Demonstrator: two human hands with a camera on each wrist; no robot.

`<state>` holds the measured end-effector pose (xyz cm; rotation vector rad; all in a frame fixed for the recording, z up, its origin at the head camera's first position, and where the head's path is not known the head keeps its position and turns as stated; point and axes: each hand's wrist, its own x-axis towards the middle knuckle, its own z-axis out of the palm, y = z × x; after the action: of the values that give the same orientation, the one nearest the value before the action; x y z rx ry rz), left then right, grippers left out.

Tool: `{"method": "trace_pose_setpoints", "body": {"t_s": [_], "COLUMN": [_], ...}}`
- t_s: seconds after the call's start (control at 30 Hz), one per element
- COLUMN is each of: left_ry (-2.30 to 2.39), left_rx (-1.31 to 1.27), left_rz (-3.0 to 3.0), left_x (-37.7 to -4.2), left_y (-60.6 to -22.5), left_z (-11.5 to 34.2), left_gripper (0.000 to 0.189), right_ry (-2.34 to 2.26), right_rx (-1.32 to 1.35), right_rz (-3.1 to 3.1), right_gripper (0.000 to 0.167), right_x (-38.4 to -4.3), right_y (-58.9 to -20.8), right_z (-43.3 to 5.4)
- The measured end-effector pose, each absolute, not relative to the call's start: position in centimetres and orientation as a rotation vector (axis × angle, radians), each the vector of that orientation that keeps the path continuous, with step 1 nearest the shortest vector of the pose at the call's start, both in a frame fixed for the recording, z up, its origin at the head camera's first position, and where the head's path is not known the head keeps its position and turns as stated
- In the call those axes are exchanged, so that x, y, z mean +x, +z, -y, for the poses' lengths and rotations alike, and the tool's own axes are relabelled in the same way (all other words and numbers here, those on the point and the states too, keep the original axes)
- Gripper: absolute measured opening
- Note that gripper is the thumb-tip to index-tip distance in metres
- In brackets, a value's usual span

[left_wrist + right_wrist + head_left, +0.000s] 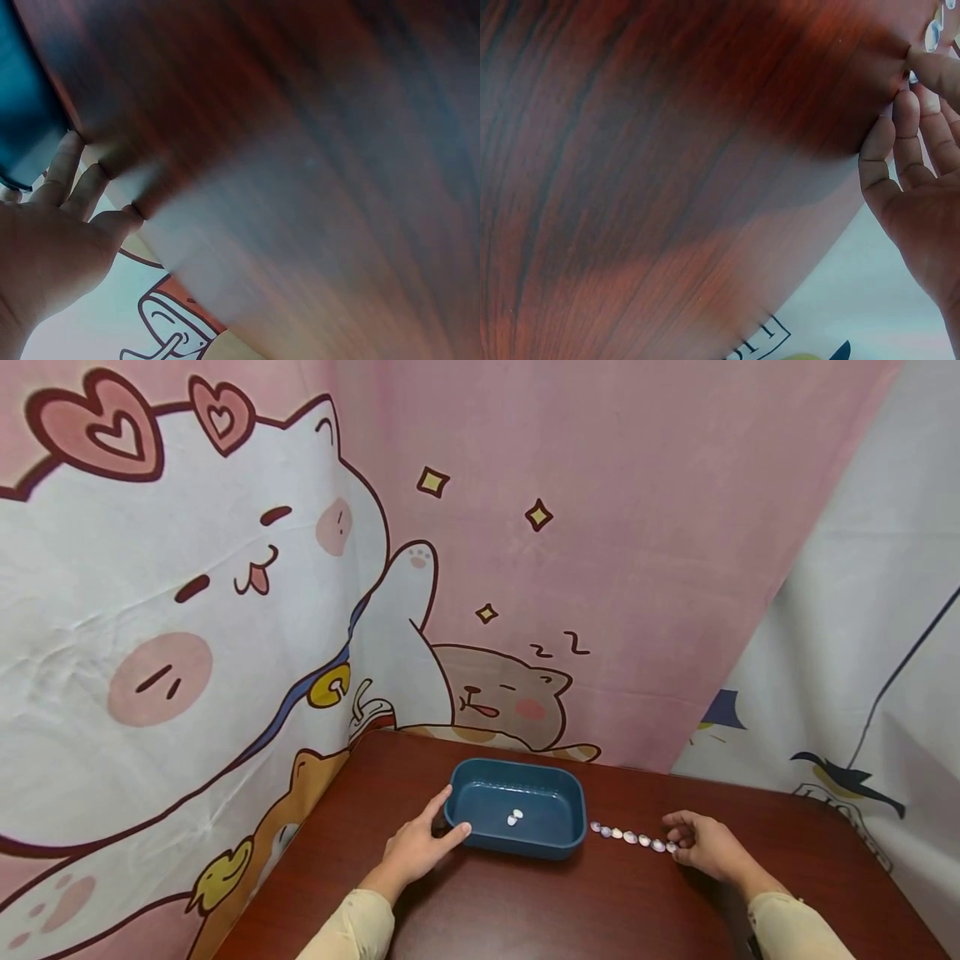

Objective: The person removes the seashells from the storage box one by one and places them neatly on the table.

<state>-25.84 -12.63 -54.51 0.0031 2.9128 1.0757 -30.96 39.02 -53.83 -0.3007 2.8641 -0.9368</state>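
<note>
A dark blue rectangular basin (pixel 525 845) stands on the table, with two small white seashells (pixel 512 820) on its floor. At its left front corner is my left hand (pixel 420 847), thumb at the near rim and fingers spread along the side; the left wrist view shows the fingers extended beside the basin (pixel 30 97). Right of the basin, several small white and purplish seashells (pixel 632 838) lie in a slanting row. At the row's right end my right hand (pixel 708 846) pinches a seashell (pixel 913 76) between thumb and fingertips, close to the tabletop.
The dark red-brown wooden table (pixel 570 910) reaches back to a cloth backdrop (pixel 622 568) with cartoon cats, which also hangs along the left side. A pale cloth (pixel 847 693) hangs at the right edge.
</note>
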Motion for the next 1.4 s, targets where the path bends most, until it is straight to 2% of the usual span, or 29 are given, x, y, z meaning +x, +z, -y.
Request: {"method": "trace_pose_setpoints", "body": {"t_s": [0.93, 1.1, 1.23, 1.4], "left_ry": [1.068, 1.058, 1.056, 1.067], "left_rx": [0.005, 0.010, 0.019, 0.023], "left_rz": [-2.920, -2.929, -2.929, -2.912], "left_x": [-25.7, -25.6, -25.6, -25.6], "left_y": [-54.3, -54.2, -54.1, -54.3], "left_z": [12.6, 12.9, 12.9, 12.6], "left_gripper": [0.084, 0.084, 0.084, 0.084], "right_ry": [-0.957, -0.986, -0.984, -0.707], "right_rx": [-0.241, -0.330, -0.576, -0.839], "right_rz": [-2.906, -3.063, -3.085, -2.911], "right_gripper": [0.051, 0.042, 0.031, 0.032], "right_x": [-31.2, -31.4, -32.0, -32.4], "right_y": [-52.7, -50.4, -48.9, -49.4], "right_z": [-38.0, -31.8, -24.3, -16.8]}}
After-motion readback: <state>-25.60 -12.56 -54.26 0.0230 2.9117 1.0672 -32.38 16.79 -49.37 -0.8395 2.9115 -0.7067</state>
